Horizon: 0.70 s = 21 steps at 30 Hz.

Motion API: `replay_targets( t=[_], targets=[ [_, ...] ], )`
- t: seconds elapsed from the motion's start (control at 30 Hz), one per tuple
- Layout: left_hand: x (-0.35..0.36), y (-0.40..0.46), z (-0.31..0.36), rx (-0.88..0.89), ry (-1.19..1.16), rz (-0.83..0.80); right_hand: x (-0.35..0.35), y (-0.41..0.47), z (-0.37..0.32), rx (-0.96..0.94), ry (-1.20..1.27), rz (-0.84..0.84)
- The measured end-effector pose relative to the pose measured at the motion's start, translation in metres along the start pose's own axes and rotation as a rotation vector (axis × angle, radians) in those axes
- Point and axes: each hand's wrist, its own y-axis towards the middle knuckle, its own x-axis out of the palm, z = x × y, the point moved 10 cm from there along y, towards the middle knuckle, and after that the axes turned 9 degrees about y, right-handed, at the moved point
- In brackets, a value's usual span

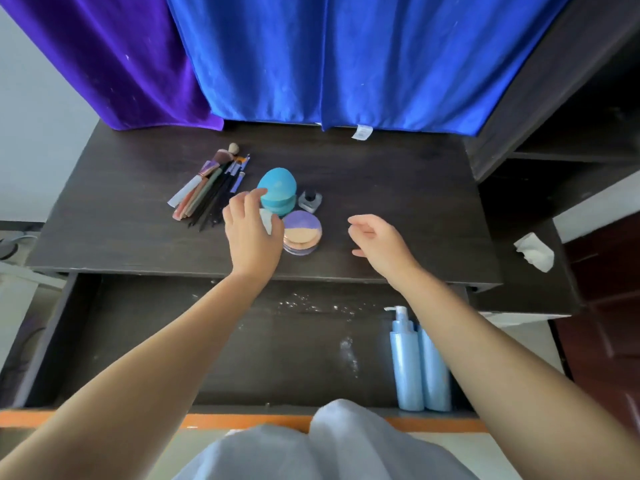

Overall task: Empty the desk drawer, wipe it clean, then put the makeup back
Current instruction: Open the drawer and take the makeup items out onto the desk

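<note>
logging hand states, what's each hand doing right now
Left hand: over the desktop, fingertip on the teal sponge, a pale item under the thumb; grip cannot be told.
Right hand: open, loosely curled, holding nothing.
</note>
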Motion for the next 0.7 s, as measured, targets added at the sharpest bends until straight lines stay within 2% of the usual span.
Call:
replay_targets(
  t=[0.1,0.17,0.2,0.27,0.37,0.53,0.7],
  targets=[
    [0.032,-0.062,0.060,0.207,-0.028,-0.036,-0.069,-0.039,0.036,0.018,-0.095,0.033],
    [0.078,-0.110,0.086,0.283,-0.016,-0.196,-0.109,-0.064,0.078,0.077,-0.328,0.054],
    [0.105,-0.133,0.090,0.245,-0.013,-0.319,-0.121,-0.074,0.101,0.119,-0.453,0.044],
    [0.160,-0.178,0.080,0.027,0.024,-0.591,-0.131,-0.093,0.140,0.199,-0.619,-0.012],
    [0.206,-0.232,0.063,-0.247,0.068,-0.850,-0.122,-0.108,0.174,0.299,-0.645,-0.071],
    [0.227,-0.254,0.050,-0.442,0.016,-0.883,-0.109,-0.105,0.198,0.414,-0.494,-0.049],
    [0.222,-0.250,0.046,-0.449,0.032,-0.905,-0.110,-0.099,0.208,0.464,-0.411,-0.037]
  ],
)
